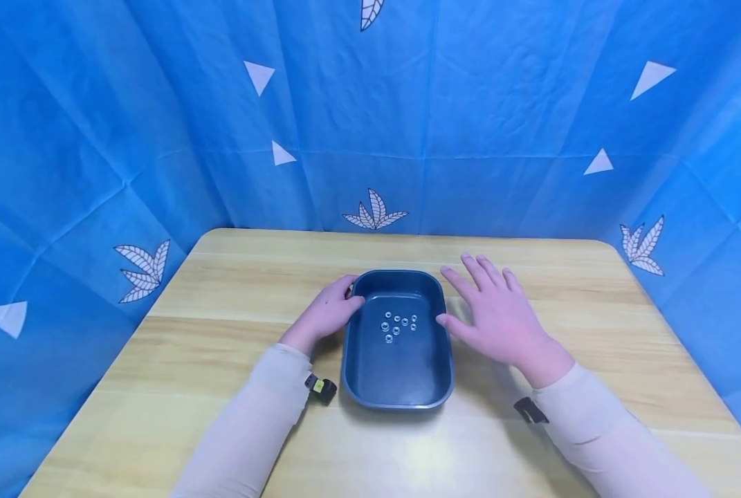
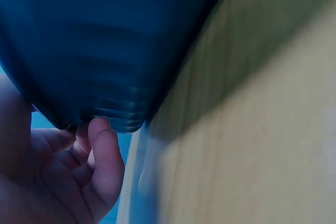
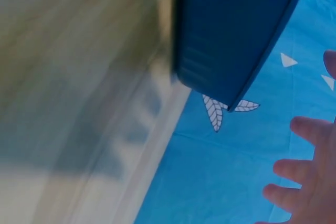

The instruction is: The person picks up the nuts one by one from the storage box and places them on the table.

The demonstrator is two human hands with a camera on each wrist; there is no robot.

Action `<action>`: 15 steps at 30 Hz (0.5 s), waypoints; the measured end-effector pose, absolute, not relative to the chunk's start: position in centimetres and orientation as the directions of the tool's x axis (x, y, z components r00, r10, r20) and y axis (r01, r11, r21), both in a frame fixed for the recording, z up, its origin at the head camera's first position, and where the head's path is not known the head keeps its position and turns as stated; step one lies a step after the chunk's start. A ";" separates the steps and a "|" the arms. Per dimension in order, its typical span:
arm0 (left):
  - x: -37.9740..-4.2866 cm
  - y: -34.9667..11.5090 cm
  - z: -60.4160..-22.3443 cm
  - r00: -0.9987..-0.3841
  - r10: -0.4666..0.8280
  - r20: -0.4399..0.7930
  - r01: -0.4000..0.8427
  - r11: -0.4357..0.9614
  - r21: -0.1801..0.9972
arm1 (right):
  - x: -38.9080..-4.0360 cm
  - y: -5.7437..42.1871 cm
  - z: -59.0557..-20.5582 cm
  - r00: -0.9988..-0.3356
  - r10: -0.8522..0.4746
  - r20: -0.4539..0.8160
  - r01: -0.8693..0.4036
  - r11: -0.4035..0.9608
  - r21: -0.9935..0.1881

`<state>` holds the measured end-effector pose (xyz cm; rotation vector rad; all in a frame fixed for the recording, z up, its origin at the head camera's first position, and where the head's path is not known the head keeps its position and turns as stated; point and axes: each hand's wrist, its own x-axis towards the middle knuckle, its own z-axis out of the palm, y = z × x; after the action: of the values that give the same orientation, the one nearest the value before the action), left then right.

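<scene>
A dark blue rectangular tray (image 1: 401, 373) rests on the table, with several small silver nuts (image 1: 396, 330) scattered in its upper middle. My left hand (image 1: 326, 311) grips the tray's left rim near the far corner, thumb over the edge. In the left wrist view, its curled fingers (image 2: 107, 156) meet the tray's outer wall (image 2: 105, 40). Beside the right rim, my right hand (image 1: 497, 315) is raised with its fingers spread, holding nothing. Its thumb tip appears close to the rim; whether it touches cannot be told. The right wrist view shows its fingers (image 3: 310, 174) apart from the tray wall (image 3: 226, 30).
The light wooden table (image 1: 594, 332) has rounded far corners. Blue cloth (image 1: 501, 124) with white triangles and leaf prints hangs behind it and along both sides. Each wrist wears a small dark strap-on device, one on the left sleeve (image 1: 239, 422), one on the right sleeve (image 1: 600, 422).
</scene>
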<state>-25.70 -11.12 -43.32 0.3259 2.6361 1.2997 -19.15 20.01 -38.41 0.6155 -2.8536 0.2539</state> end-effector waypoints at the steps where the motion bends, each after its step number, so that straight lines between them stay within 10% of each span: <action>1: -25.6 -11.1 -43.4 -0.959 0.274 -0.068 0.112 0.590 0.800 | -19.3 19.9 -38.4 -0.887 -0.392 0.245 -0.431 0.893 -0.132; 15: -25.5 -11.0 -43.8 -0.962 0.267 -0.065 0.107 0.583 0.805 | -20.6 17.0 -35.5 -0.857 -0.469 0.213 -0.507 0.839 -0.195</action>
<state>-25.55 -11.03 -43.78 0.3138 2.6322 1.3210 -20.57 16.99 -35.48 0.7643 -2.8608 0.3677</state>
